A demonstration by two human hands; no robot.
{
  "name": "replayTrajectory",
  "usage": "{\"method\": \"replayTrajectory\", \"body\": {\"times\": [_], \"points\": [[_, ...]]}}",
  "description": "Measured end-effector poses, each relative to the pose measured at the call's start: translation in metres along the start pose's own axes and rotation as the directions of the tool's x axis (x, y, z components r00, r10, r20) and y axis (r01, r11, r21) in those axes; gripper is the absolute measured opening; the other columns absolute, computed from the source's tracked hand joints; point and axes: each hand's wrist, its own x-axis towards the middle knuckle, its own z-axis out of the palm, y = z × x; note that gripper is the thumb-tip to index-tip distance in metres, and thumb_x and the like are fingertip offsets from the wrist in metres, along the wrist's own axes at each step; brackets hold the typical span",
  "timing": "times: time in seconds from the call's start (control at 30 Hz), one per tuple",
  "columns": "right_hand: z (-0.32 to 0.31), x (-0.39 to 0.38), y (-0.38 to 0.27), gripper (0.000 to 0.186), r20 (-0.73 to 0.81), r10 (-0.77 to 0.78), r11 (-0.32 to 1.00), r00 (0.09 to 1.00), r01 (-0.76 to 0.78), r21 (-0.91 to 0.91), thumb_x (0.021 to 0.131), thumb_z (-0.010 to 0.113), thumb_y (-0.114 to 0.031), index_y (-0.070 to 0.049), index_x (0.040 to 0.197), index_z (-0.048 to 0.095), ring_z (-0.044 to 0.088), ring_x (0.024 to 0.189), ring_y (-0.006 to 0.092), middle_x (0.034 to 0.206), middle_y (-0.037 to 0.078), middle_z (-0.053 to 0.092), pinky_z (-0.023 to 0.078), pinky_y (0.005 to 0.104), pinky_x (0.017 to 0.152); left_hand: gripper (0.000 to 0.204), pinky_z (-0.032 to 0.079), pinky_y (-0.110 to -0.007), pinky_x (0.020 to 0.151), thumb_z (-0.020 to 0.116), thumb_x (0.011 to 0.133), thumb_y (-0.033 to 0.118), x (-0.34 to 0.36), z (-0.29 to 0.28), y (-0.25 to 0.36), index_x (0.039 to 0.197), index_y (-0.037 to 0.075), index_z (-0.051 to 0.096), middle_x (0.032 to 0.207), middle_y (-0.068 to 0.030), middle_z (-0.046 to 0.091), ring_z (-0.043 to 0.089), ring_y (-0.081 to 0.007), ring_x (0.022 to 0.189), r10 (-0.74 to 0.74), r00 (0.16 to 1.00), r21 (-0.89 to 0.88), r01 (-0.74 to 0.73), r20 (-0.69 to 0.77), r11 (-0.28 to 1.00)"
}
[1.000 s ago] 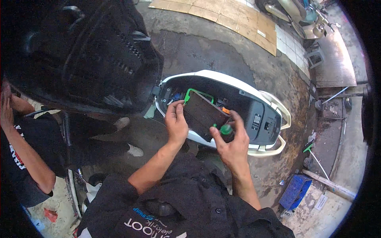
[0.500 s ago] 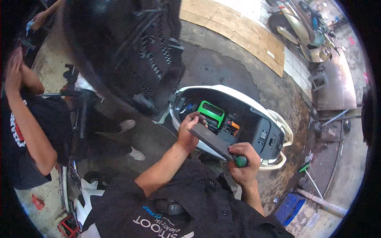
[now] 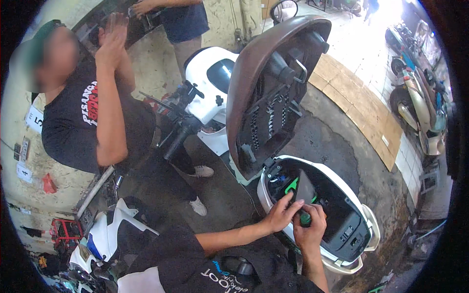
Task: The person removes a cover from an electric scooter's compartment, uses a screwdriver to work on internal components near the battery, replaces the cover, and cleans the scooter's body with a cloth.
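A white scooter's open under-seat compartment [image 3: 333, 176] is in front of me, with a green-framed part [image 3: 291, 186] inside. My left hand [image 3: 283, 214] grips a flat dark panel [image 3: 306, 184], tilted up above the compartment. Close beside it, on the right, my right hand [image 3: 310, 227] is closed on a green-handled tool [image 3: 305, 219] at the panel's lower edge; the tool's far end is hidden. The raised brown seat [image 3: 251, 105] stands over the compartment's front end, its black underside facing right.
A co-worker [image 3: 110, 122] stands at left, hands raised together, and another person [image 3: 184, 19] is behind. A white front fairing [image 3: 202, 78] stands beyond the seat, another white motorbike [image 3: 105, 234] at lower left. Parked scooters [image 3: 415, 112] and cardboard [image 3: 359, 110] lie to the right.
My view has swung up and left, bringing more of the co-worker into sight. The panel has tipped more upright, and my two hands have come closer together.
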Motion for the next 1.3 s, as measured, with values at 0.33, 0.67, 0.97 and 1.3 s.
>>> {"method": "replayTrajectory", "body": {"times": [0.33, 0.67, 0.97, 1.3], "points": [[-0.052, -0.002, 0.089, 0.038, 0.065, 0.597, 0.347, 0.8, -0.331, 0.878, 0.097, 0.049, -0.036, -0.002, 0.113, 0.055, 0.056, 0.084, 0.0181, 0.091, 0.006, 0.057, 0.047, 0.0297, 0.081, 0.026, 0.048, -0.03, 0.075, 0.048, 0.098, 0.027, 0.05, -0.001, 0.009, 0.098, 0.005, 0.061, 0.087, -0.0054, 0.061, 0.059, -0.0158, 0.079, -0.033, 0.942, -0.55, 0.223, 0.334, 0.805], [-0.037, -0.001, 0.092, 0.034, 0.097, 0.599, 0.214, 0.795, -0.276, 0.937, 0.092, 0.061, -0.015, 0.001, 0.121, 0.053, 0.055, 0.107, 0.0222, 0.116, 0.011, 0.06, 0.041, 0.0371, 0.096, 0.039, 0.041, -0.024, 0.09, 0.048, 0.1, 0.029, 0.067, 0.052, -0.002, 0.117, -0.006, 0.056, 0.107, -0.0021, 0.061, 0.054, -0.0099, 0.097, -0.023, 0.948, -0.279, 0.116, 0.316, 0.953], [-0.012, 0.02, 0.107, 0.036, 0.024, 0.681, 0.234, 0.731, -0.249, 0.94, 0.092, 0.063, -0.017, -0.001, 0.123, 0.054, 0.056, 0.109, 0.0207, 0.117, 0.008, 0.06, 0.043, 0.0357, 0.096, 0.018, 0.045, -0.029, 0.072, 0.067, 0.087, 0.01, 0.065, 0.06, -0.062, 0.102, 0.002, 0.063, 0.088, 0.0007, 0.062, 0.054, -0.0106, 0.081, -0.258, 0.724, 0.242, 0.129, 0.64, 0.962], [0.081, -0.037, 0.259, 0.025, 0.403, 0.87, -0.435, 0.282, 0.059, 0.898, 0.096, 0.047, -0.018, -0.005, 0.118, 0.049, 0.059, 0.093, 0.0261, 0.106, 0.013, 0.059, 0.049, 0.0424, 0.074, 0.057, 0.031, -0.028, 0.042, 0.052, 0.098, 0.042, 0.14, -0.043, -0.073, 0.05, 0.012, 0.043, 0.047, 0.0013, 0.04, 0.039, -0.0109, 0.041, -0.112, 0.989, 0.216, 0.089, 0.094, 0.972]]}}
